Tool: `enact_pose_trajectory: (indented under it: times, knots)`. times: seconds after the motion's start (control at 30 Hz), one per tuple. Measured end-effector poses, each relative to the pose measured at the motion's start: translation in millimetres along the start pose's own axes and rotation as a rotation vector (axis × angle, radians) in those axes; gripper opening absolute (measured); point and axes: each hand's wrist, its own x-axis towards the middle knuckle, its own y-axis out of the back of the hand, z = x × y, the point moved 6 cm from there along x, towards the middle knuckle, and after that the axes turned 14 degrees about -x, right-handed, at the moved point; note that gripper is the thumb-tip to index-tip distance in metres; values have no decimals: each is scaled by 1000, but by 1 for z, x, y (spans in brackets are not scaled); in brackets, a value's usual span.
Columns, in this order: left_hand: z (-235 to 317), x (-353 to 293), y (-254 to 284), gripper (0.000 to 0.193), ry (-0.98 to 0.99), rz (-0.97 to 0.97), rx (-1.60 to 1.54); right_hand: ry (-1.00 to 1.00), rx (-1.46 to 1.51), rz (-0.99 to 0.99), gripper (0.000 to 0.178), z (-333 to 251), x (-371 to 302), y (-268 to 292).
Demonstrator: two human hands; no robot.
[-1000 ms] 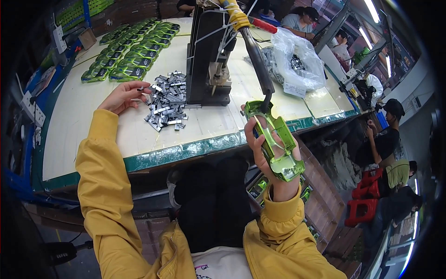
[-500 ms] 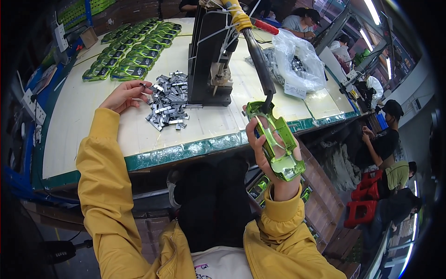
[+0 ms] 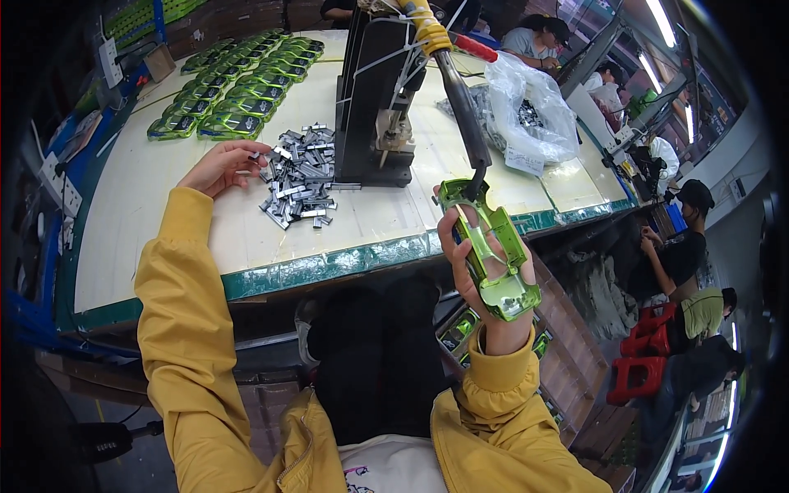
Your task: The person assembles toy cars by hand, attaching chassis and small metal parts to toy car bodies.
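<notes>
In my right hand [image 3: 459, 267] is a translucent green plastic toy car body [image 3: 501, 267], its hollow underside facing up. My fingers wrap round its left side and back. The thin bent tip of a black rod-shaped tool [image 3: 460, 111] reaches into the shell's upper end; whether it touches is unclear. My left hand [image 3: 223, 167] hovers at the left edge of a pile of small silver metal pieces [image 3: 300, 185]. Its thumb and index finger pinch a small metal piece [image 3: 261, 156], mostly hidden by the fingertips.
Rows of green car bodies [image 3: 238, 103] lie at the back left. A black upright stand [image 3: 374, 123] rises mid-table, with a red handle [image 3: 472, 47] beside it. Right of it lies a clear plastic bag [image 3: 534, 115] of small parts. Below the table edge, a box [image 3: 567, 353] holds more green bodies. Other people sit farther right.
The small piece in my left fingers has turned and shows less than before. My right hand and the car body stay almost where they were under the tool.
</notes>
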Motion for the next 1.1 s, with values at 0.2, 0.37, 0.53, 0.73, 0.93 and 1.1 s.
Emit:
enact_pose_trajectory:
  times: [0.2, 0.37, 0.53, 0.73, 0.93, 1.1]
  knots:
    - [1, -9, 2, 27, -33, 79, 57, -12, -39, 40, 35, 6, 4, 2]
    - [14, 0, 2, 23, -65, 46, 154, 28, -80, 198, 37, -3, -9, 40]
    - [55, -21, 93, 18, -352, 499, 18, 121, -238, 218, 39, -19, -46, 74]
    - [62, -15, 165, 13, -223, 787, 120, 369, -542, 529, 37, -71, -103, 132]
    - [62, 10, 168, 11, -47, 738, 162, 405, -632, 723, 37, -95, -142, 166]
    - [69, 16, 165, 8, 58, 790, 225, 428, -665, 744, 36, -97, -142, 169]
